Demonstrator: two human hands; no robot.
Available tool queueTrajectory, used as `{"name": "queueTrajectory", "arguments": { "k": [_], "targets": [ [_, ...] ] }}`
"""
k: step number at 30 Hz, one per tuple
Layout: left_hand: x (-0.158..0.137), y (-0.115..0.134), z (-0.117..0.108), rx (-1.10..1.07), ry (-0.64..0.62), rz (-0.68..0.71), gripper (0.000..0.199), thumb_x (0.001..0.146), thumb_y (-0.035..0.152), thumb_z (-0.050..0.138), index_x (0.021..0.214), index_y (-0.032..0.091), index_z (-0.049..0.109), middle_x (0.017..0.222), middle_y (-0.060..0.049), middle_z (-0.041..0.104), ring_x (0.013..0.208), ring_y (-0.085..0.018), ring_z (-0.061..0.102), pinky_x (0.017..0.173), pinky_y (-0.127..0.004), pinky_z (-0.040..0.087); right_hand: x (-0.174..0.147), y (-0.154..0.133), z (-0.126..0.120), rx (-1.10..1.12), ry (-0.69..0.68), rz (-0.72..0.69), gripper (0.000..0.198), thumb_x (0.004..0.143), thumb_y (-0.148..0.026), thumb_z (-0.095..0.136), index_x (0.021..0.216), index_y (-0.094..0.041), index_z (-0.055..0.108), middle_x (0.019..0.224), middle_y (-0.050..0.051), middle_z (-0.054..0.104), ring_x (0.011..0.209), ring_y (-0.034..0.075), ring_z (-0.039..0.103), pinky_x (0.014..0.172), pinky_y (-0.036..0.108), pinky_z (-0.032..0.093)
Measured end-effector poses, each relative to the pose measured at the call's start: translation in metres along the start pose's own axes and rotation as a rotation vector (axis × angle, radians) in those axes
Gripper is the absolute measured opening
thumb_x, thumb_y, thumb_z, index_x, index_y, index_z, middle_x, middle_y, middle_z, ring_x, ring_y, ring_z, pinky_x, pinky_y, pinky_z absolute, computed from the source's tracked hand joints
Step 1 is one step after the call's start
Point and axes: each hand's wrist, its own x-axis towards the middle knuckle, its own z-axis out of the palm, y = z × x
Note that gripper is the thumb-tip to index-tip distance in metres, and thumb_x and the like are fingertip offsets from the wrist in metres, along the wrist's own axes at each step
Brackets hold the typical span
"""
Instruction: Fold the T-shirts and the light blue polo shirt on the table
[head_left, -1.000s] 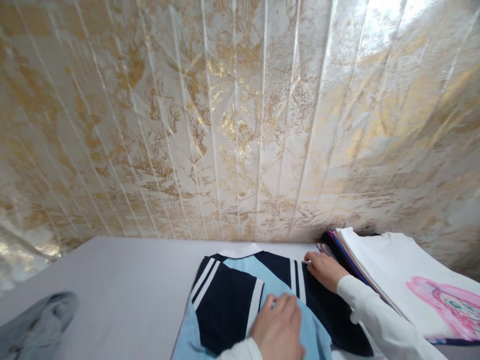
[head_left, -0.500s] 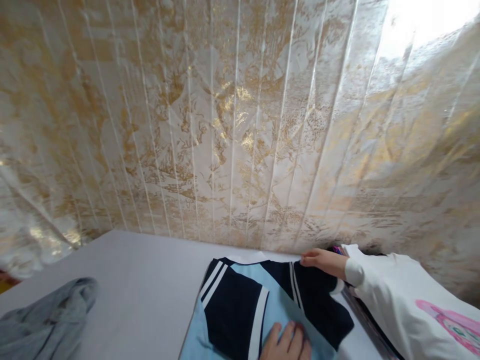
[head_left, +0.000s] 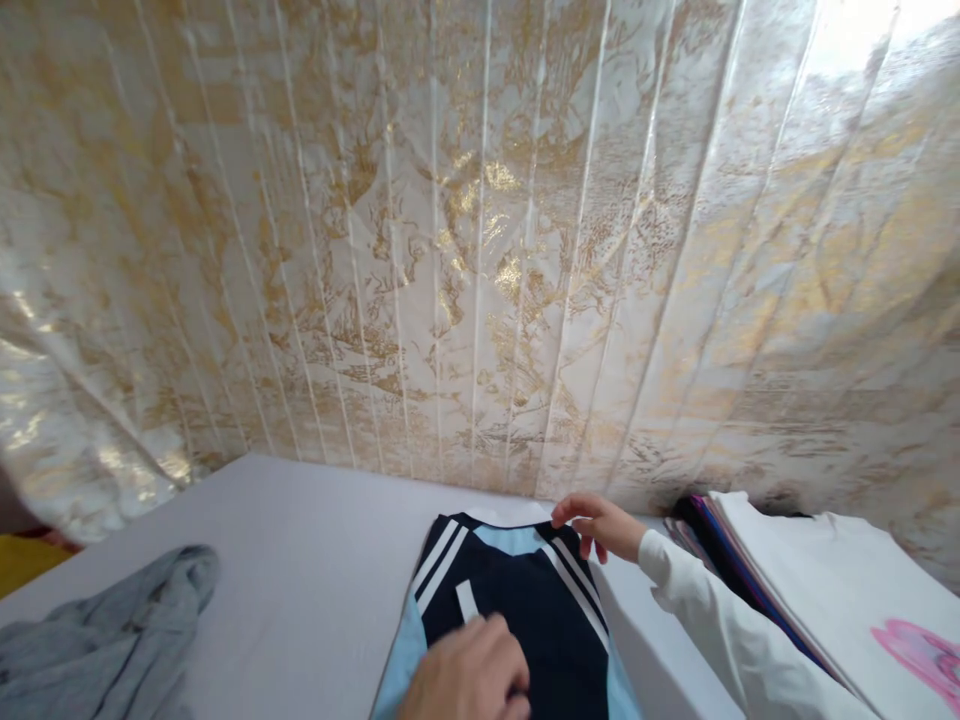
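A light-blue and navy shirt [head_left: 559, 610] with white stripes lies on the white table, its collar toward the wall. Both navy sleeves are folded in over its front, and a white cuff [head_left: 466, 600] shows near the middle. My left hand [head_left: 472, 670], slightly blurred, is curled over the folded sleeve with its fingers closed on the cloth; the fingertips are mostly hidden. At the shirt's upper right shoulder, beside the collar, my right hand [head_left: 592, 525] touches the edge with its fingertips. Its fingers are apart.
To the right stands a stack of folded clothes [head_left: 739, 570], topped by a white shirt [head_left: 832, 560] with a pink print. A crumpled grey garment [head_left: 127, 630] lies at the left. Behind the table [head_left: 315, 560] hangs a shiny gold-and-white curtain [head_left: 450, 300].
The right-hand sleeve, earlier spread outward, now lies folded across the shirt's front. My left hand moved left and curled. My right hand shifted left along the shoulder toward the collar.
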Motion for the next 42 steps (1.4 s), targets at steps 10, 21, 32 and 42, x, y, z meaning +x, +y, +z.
{"name": "queueTrajectory", "arguments": {
  "k": [10, 21, 32, 42],
  "targets": [
    [0.057, -0.039, -0.027, -0.105, 0.059, -0.388, 0.007, 0.080, 0.026, 0.061, 0.082, 0.020, 0.061, 0.085, -0.002, 0.065, 0.086, -0.022, 0.060, 0.076, -0.030, 0.042, 0.010, 0.028, 0.008, -0.408, 0.182, -0.119, 0.034, 0.074, -0.004, 0.045, 0.091, -0.024, 0.067, 0.092, 0.001, 0.066, 0.063, 0.011, 0.058, 0.058, 0.021, 0.044],
    [0.083, -0.071, -0.017, -0.043, 0.051, -0.467, 0.013, 0.083, 0.018, 0.059, 0.095, 0.020, 0.056, 0.088, -0.003, 0.067, 0.085, -0.020, 0.063, 0.074, -0.028, 0.043, 0.026, 0.045, 0.023, -0.556, 0.304, -0.170, 0.027, 0.081, -0.009, 0.041, 0.089, -0.021, 0.064, 0.092, 0.003, 0.064, 0.082, 0.016, 0.059, 0.075, 0.025, 0.041],
    [0.043, -0.017, 0.002, 0.043, 0.001, 0.074, 0.043, 0.094, 0.030, 0.044, 0.136, 0.029, 0.038, 0.147, -0.001, 0.034, 0.135, -0.021, 0.028, 0.106, -0.041, 0.027, 0.025, 0.040, 0.024, -0.605, 0.362, -0.178, 0.026, 0.085, -0.004, 0.041, 0.087, -0.021, 0.061, 0.096, 0.001, 0.062, 0.088, 0.013, 0.059, 0.076, 0.022, 0.041],
    [0.074, -0.056, 0.022, 0.181, 0.005, 0.038, 0.043, 0.095, 0.040, 0.039, 0.137, 0.028, 0.039, 0.147, -0.003, 0.033, 0.136, -0.024, 0.027, 0.105, -0.049, 0.027, 0.024, -0.005, 0.031, -0.628, 0.434, -0.063, 0.027, 0.088, -0.018, 0.050, 0.115, -0.015, 0.050, 0.116, 0.010, 0.056, 0.094, 0.018, 0.060, 0.080, 0.032, 0.047]
  ]
}}
